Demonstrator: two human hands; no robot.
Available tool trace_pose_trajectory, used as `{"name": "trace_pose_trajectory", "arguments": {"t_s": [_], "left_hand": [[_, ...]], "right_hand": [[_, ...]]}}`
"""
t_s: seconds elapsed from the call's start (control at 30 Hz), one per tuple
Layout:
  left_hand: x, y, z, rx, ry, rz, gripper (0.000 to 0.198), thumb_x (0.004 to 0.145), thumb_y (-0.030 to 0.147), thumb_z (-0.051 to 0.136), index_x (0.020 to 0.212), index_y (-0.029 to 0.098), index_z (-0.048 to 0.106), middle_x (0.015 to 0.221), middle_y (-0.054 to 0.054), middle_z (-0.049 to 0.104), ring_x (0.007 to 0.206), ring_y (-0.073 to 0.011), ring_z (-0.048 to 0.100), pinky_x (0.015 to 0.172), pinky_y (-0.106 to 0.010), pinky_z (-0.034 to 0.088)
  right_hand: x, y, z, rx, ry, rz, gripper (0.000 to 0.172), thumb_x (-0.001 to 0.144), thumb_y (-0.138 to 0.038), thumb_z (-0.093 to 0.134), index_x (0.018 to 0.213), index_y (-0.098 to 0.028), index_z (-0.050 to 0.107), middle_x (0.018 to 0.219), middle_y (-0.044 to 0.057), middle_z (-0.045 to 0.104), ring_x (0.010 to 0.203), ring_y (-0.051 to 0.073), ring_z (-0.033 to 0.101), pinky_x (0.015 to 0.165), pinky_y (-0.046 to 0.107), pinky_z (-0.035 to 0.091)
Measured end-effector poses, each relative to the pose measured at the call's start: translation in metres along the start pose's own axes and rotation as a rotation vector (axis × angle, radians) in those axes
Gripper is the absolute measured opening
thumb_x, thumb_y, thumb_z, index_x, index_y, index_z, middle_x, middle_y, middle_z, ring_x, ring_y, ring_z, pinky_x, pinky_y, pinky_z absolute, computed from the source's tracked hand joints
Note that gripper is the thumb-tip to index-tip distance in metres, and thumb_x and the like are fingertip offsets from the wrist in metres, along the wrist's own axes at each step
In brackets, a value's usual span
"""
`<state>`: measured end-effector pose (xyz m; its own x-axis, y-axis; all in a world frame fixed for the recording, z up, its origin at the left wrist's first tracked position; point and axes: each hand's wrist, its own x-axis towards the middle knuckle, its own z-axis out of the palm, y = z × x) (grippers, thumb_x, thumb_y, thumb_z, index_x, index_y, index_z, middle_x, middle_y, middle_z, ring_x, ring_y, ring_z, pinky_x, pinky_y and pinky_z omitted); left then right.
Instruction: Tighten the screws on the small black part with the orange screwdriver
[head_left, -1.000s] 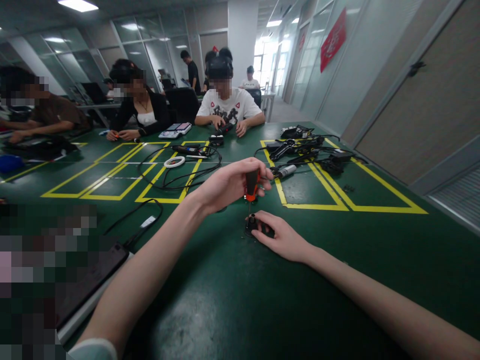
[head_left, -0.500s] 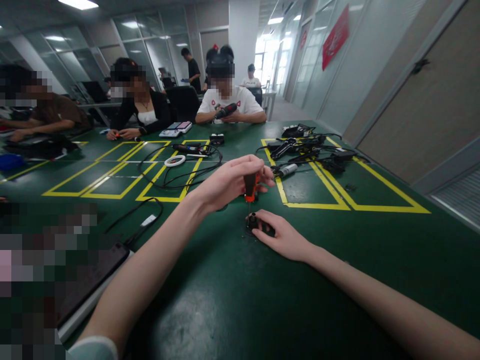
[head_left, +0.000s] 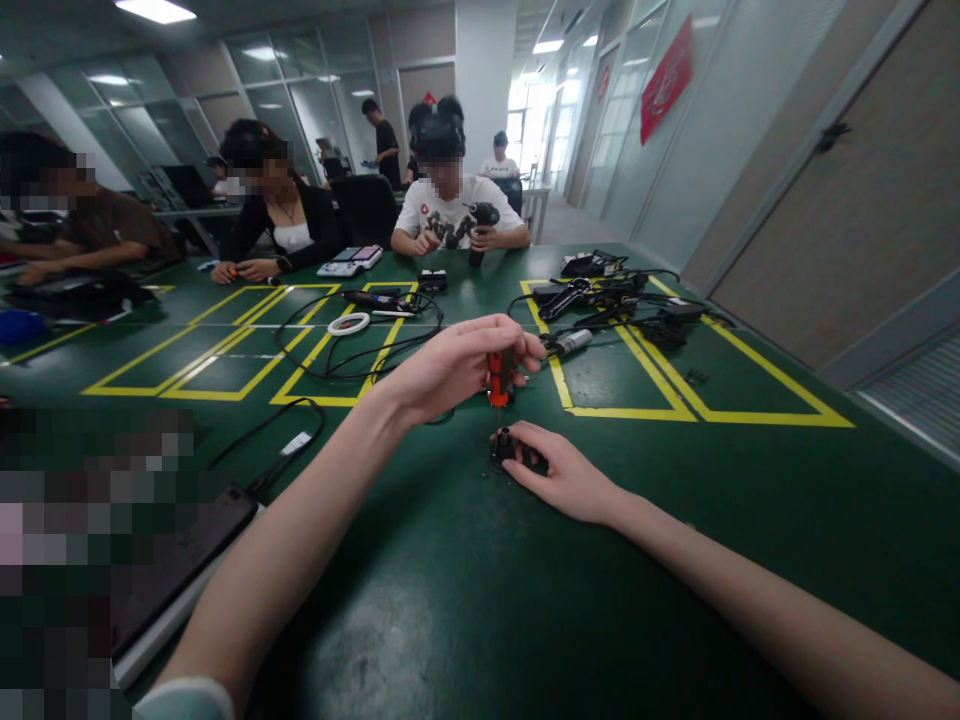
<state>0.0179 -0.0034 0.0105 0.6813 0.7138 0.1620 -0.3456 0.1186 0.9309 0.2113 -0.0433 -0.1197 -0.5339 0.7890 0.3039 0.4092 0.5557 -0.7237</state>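
My left hand (head_left: 474,362) is closed around the red and black handle of a screwdriver (head_left: 498,385), held upright with its thin shaft pointing down. The tip meets a small round black part (head_left: 502,450) that has a short raised tube; the exact contact point is too small to make out. My right hand (head_left: 556,468) grips that black part from the right, thumb in front and fingers behind, keeping it on the green table (head_left: 480,590). A few tiny bits lie on the table beside the part.
Black cables and devices (head_left: 600,295) are heaped at the back right. A white ring (head_left: 349,324) and a looped cable lie at the back left, a dark phone-like device (head_left: 187,560) at the near left. Across the table a person (head_left: 457,215) holds a power drill (head_left: 481,228).
The screwdriver handle has turned in my left hand, showing more red. My right hand stays on the black part. The person opposite has swung the drill upright.
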Motion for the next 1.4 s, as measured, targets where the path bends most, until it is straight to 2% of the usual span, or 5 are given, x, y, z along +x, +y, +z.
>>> {"name": "trace_pose_trajectory", "arguments": {"t_s": [0.2, 0.53, 0.73, 1.07, 1.4], "left_hand": [[-0.0016, -0.0004, 0.0038, 0.016, -0.019, -0.007, 0.037, 0.078, 0.037, 0.085, 0.077, 0.017, 0.054, 0.073, 0.003, 0.06, 0.048, -0.0047, 0.041, 0.048, -0.02, 0.031], [-0.0004, 0.0, -0.0021, 0.022, 0.008, -0.043, 0.031, 0.08, 0.039, 0.083, 0.082, 0.014, 0.065, 0.09, -0.004, 0.069, 0.086, -0.0172, 0.067, 0.081, -0.029, 0.054], [-0.0007, -0.001, 0.001, 0.048, 0.007, -0.024, 0.034, 0.081, 0.04, 0.082, 0.081, 0.017, 0.057, 0.073, 0.002, 0.063, 0.049, -0.0063, 0.047, 0.049, -0.02, 0.034], [-0.0001, 0.0011, -0.0031, -0.001, 0.007, -0.027, 0.024, 0.085, 0.035, 0.076, 0.083, 0.014, 0.063, 0.087, -0.005, 0.069, 0.089, -0.0185, 0.068, 0.083, -0.03, 0.054], [-0.0011, 0.0028, 0.0019, 0.052, 0.009, -0.028, 0.027, 0.082, 0.039, 0.077, 0.091, 0.017, 0.064, 0.063, 0.003, 0.055, 0.055, -0.0102, 0.046, 0.052, -0.021, 0.035]], "right_hand": [[0.0004, -0.0007, 0.0003, -0.01, 0.008, -0.002, 0.019, 0.097, -0.026, 0.058, 0.113, -0.018, 0.063, 0.099, 0.007, 0.067, 0.076, 0.017, 0.059, 0.07, 0.031, 0.051], [-0.0002, 0.0006, 0.0, -0.012, -0.003, -0.009, 0.021, 0.098, -0.026, 0.057, 0.116, -0.018, 0.064, 0.1, 0.007, 0.067, 0.077, 0.018, 0.06, 0.07, 0.031, 0.051], [0.0001, 0.0004, 0.0004, -0.017, 0.007, -0.019, 0.019, 0.098, -0.026, 0.057, 0.114, -0.018, 0.064, 0.099, 0.007, 0.067, 0.076, 0.018, 0.059, 0.071, 0.032, 0.052], [0.0003, -0.0003, -0.0003, 0.003, -0.002, -0.012, 0.019, 0.098, -0.027, 0.056, 0.114, -0.019, 0.064, 0.098, 0.006, 0.065, 0.077, 0.018, 0.059, 0.068, 0.03, 0.051], [0.0, 0.0008, 0.0003, -0.029, 0.009, -0.02, 0.018, 0.097, -0.026, 0.058, 0.113, -0.019, 0.064, 0.096, 0.006, 0.066, 0.075, 0.017, 0.059, 0.07, 0.031, 0.053]]}}
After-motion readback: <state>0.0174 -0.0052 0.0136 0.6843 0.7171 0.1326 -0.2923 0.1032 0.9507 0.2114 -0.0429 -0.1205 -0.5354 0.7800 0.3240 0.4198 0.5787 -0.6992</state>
